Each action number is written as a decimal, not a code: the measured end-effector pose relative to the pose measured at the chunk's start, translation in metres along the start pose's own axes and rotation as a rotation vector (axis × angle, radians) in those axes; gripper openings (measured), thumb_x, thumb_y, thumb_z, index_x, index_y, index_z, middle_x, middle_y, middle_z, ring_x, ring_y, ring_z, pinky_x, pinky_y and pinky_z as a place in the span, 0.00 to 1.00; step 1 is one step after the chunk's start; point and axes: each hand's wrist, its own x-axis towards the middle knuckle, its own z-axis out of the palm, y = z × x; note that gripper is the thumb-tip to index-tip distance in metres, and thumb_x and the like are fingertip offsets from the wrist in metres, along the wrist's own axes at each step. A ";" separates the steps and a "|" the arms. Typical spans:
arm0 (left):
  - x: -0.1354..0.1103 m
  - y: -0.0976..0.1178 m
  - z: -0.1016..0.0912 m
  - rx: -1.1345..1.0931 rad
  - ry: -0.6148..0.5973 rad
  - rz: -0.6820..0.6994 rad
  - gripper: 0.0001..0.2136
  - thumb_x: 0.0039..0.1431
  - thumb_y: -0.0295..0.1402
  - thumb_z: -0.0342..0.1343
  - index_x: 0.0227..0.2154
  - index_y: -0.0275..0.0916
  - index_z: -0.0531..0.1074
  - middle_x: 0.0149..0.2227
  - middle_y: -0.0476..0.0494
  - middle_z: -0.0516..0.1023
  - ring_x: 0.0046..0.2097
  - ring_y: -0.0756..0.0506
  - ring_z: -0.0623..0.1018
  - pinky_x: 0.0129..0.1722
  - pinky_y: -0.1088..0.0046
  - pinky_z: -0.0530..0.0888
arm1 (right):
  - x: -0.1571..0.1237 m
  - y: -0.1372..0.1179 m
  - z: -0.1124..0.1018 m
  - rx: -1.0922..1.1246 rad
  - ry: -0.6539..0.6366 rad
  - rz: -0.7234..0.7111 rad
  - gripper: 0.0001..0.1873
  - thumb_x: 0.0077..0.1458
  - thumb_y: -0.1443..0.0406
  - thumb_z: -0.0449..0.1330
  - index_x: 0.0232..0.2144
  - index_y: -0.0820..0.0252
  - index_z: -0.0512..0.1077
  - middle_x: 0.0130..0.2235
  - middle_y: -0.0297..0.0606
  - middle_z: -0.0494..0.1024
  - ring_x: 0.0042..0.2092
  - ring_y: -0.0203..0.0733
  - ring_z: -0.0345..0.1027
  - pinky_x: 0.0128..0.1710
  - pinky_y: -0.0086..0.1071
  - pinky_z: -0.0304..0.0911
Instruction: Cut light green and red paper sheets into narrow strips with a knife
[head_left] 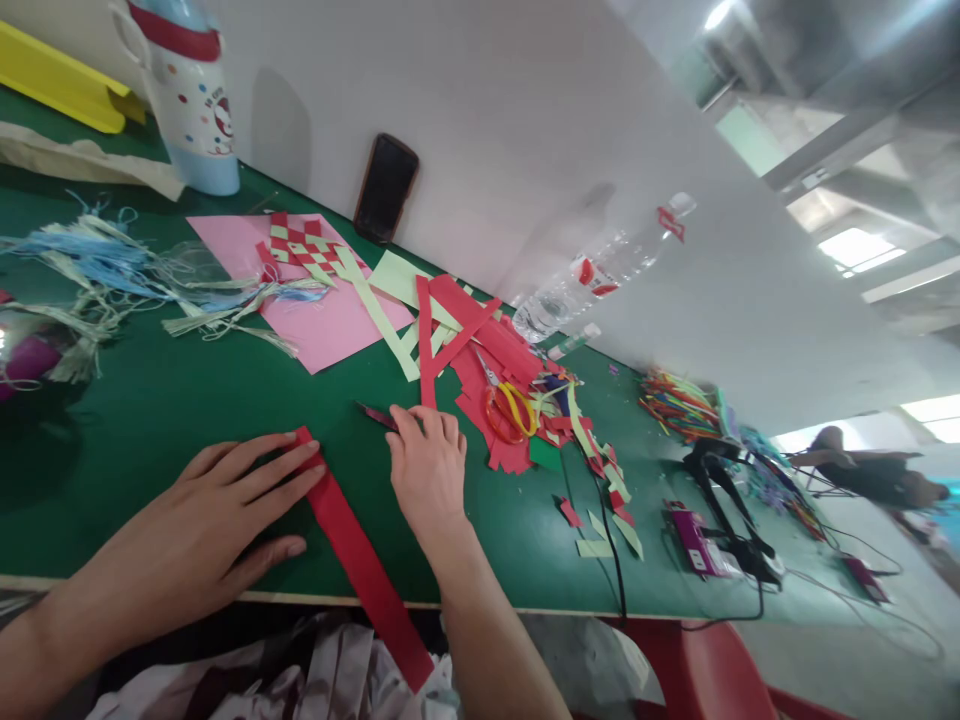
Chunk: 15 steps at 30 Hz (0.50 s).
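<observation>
My left hand (217, 510) lies with its fingers stretched out, their tips on the top end of a long red paper strip (360, 555). The strip runs slantwise over the table's near edge towards my lap. To the right of it, my right hand (431, 465) is closed around a slim, dark, pointed tool (375, 414); its exact kind does not show. Just beyond that hand lie crossed red paper strips (425, 340) and pale green strips (382, 325). Yellow-handled scissors (512, 410) rest on a pile of red paper (471, 385).
Pink paper (330, 315) bears a red-and-green woven paper piece (304, 243). Tassels (97, 255) lie to the left, near a tumbler (195, 110). A phone (386, 188) leans on the wall, and a plastic bottle (555, 295) stands right of it. Farther right are black straps (727, 500).
</observation>
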 end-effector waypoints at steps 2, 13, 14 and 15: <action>-0.001 0.000 0.002 -0.015 -0.015 -0.039 0.26 0.70 0.48 0.57 0.68 0.53 0.69 0.68 0.46 0.78 0.65 0.35 0.75 0.59 0.55 0.70 | -0.012 -0.003 -0.007 0.030 0.005 -0.048 0.16 0.71 0.63 0.65 0.59 0.51 0.77 0.54 0.45 0.80 0.55 0.54 0.71 0.50 0.46 0.69; 0.014 -0.001 0.007 0.011 -0.063 -0.223 0.14 0.71 0.39 0.50 0.53 0.50 0.78 0.53 0.38 0.83 0.54 0.35 0.80 0.51 0.55 0.74 | -0.053 -0.023 -0.017 0.140 -0.249 -0.001 0.14 0.64 0.63 0.72 0.51 0.54 0.78 0.47 0.39 0.85 0.50 0.54 0.77 0.45 0.44 0.71; 0.017 -0.002 0.006 0.012 -0.069 -0.223 0.12 0.70 0.38 0.51 0.49 0.49 0.78 0.53 0.38 0.83 0.54 0.35 0.80 0.49 0.55 0.74 | -0.051 -0.023 -0.018 0.153 -0.267 0.006 0.13 0.64 0.62 0.72 0.49 0.53 0.78 0.47 0.38 0.85 0.50 0.54 0.77 0.45 0.43 0.71; 0.021 -0.003 0.004 0.009 -0.081 -0.221 0.11 0.69 0.37 0.51 0.46 0.49 0.78 0.52 0.39 0.83 0.54 0.36 0.80 0.48 0.56 0.74 | -0.048 -0.022 -0.020 0.160 -0.288 0.005 0.12 0.63 0.62 0.72 0.47 0.53 0.78 0.47 0.38 0.85 0.50 0.54 0.77 0.45 0.43 0.71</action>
